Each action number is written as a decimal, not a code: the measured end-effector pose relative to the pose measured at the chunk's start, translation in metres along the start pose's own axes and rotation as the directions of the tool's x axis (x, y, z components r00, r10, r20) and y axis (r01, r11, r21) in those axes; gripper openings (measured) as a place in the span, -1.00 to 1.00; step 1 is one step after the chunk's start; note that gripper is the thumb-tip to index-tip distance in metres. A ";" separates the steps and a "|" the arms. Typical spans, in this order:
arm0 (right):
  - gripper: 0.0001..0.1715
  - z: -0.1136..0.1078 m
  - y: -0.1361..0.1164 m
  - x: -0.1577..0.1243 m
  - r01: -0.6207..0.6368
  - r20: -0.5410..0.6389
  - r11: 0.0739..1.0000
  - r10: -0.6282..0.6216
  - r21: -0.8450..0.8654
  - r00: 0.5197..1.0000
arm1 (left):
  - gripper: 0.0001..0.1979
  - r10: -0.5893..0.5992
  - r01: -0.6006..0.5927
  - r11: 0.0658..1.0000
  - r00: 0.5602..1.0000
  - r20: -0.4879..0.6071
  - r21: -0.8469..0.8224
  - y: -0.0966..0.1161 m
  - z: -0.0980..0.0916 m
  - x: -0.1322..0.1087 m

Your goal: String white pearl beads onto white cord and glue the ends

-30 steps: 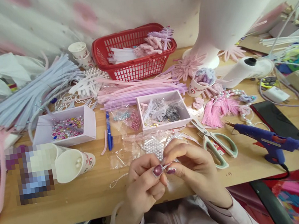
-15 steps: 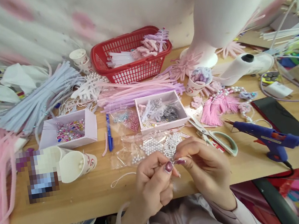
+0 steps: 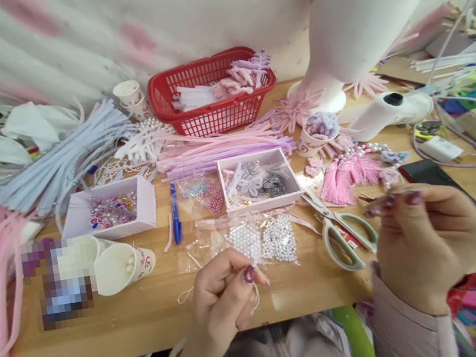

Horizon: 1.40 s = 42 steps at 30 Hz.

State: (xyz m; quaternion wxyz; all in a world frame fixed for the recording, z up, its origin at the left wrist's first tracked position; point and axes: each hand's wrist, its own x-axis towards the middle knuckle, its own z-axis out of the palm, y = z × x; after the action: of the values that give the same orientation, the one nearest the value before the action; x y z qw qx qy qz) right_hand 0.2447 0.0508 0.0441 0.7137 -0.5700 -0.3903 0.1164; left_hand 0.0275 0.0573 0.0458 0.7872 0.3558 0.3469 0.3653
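Note:
My left hand (image 3: 225,294) is closed in a pinch above the table's front, and a thin white cord (image 3: 257,300) curves out below its fingertips; part of the cord also shows left of the hand. Over on the right, my right hand (image 3: 433,242) is raised, thumb and fingers pinched together. It is slightly blurred, and what it holds cannot be made out. Clear bags of white pearl beads (image 3: 278,241) lie just beyond my left hand. Between the hands rest scissors (image 3: 341,240) with pale green handles. My right hand hides most of the blue glue gun.
Two small boxes, one with gems (image 3: 138,202) and one with findings (image 3: 263,201), stand mid-table. Behind them are pipe cleaners (image 3: 219,145) and a red basket (image 3: 220,118). Paper cups (image 3: 117,268) stand left, pink tassels (image 3: 349,177) and a dark phone (image 3: 425,171) lie right.
My hands were together over the bead bags and have parted. The right one has moved up and right, in front of the glue gun; the left has shifted slightly left and down.

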 end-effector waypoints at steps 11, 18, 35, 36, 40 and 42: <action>-0.61 0.020 -0.007 -0.031 -0.550 0.933 0.833 0.144 0.066 0.330 | -0.71 0.065 -0.130 0.944 0.974 0.217 0.303 0.013 -0.008 0.002; -0.77 0.020 -0.008 -0.026 -0.283 0.949 0.954 -0.007 0.101 0.315 | -0.65 0.013 -0.090 0.952 0.967 0.253 0.292 0.016 -0.009 0.008; -0.81 0.027 0.001 -0.055 -0.877 0.930 0.439 0.200 0.197 0.309 | -0.47 -0.126 0.155 0.926 0.987 0.105 -0.344 -0.016 0.023 0.018; -0.80 0.027 0.001 -0.054 -0.886 0.934 0.421 0.198 0.194 0.299 | -0.46 -0.113 0.151 0.919 0.986 0.122 -0.364 -0.016 0.022 0.018; -0.77 0.030 -0.002 -0.051 -0.911 0.942 0.372 0.203 0.178 0.267 | -0.50 -0.063 0.125 0.898 0.986 0.157 -0.422 -0.019 0.022 0.017; -0.76 0.032 -0.003 -0.050 -0.921 0.939 0.343 0.216 0.183 0.267 | -0.53 -0.027 0.102 0.889 0.985 0.173 -0.445 -0.021 0.023 0.017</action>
State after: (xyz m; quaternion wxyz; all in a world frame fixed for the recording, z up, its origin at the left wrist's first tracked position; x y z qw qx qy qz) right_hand 0.1886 0.0421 0.0266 0.4977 -0.2186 -0.3039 0.7824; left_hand 0.0607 0.0542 0.0358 0.8856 0.1795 0.1990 0.3794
